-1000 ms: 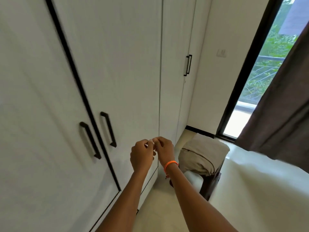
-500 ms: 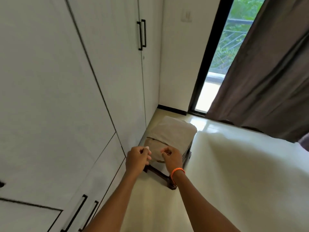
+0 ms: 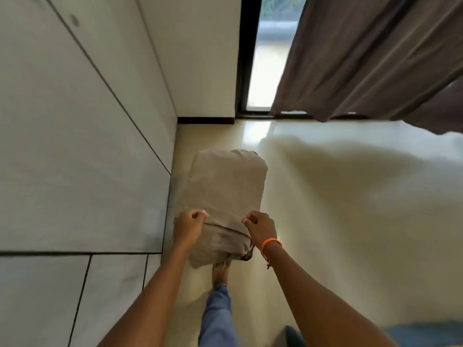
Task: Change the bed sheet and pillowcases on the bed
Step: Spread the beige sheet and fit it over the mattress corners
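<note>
Hands lowered to folded sheet (image 3: 223, 194), left hand (image 3: 188, 227) and right hand (image 3: 260, 229) at its near edge (grip unclear)

- We find no text, label, brand, number or sign that we can read anywhere in the head view.
</note>
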`<state>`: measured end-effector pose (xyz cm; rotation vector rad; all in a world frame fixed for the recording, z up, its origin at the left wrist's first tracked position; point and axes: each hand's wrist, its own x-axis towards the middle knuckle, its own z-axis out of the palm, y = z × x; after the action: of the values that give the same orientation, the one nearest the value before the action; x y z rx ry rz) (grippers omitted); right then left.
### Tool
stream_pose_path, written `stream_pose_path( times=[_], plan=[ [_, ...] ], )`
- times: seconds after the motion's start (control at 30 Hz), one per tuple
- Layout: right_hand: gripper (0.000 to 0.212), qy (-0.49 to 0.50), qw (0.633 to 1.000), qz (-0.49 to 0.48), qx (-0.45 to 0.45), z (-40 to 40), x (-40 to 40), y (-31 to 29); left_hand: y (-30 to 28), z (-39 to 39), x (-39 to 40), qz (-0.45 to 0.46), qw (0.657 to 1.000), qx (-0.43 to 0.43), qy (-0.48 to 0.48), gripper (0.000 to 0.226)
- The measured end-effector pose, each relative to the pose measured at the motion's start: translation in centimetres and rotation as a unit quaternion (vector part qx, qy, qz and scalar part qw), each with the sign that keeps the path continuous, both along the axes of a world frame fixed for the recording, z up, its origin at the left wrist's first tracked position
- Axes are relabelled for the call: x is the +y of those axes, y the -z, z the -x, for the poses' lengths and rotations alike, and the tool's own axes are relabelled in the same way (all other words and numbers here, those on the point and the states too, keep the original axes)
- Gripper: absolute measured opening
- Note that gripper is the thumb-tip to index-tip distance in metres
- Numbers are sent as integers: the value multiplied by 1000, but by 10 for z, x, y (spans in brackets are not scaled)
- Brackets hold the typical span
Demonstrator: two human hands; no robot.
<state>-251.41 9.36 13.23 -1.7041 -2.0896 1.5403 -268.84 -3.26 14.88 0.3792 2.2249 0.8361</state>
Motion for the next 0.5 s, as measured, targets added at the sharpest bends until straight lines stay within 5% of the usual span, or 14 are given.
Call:
stream_pose_path(
  times=[0.1,0.3,0.5],
  plan=[
    [4,29,998,34,-39,25,23,40,47,48,25,45,999,8,3,21],
    [76,106,983,107,-101,56,45,97,121,110,48,116,990,-63,-58,89],
    [106,209,959,170,-85,68,48,125,150,110,65,93,981,-149,-82,103]
  ],
)
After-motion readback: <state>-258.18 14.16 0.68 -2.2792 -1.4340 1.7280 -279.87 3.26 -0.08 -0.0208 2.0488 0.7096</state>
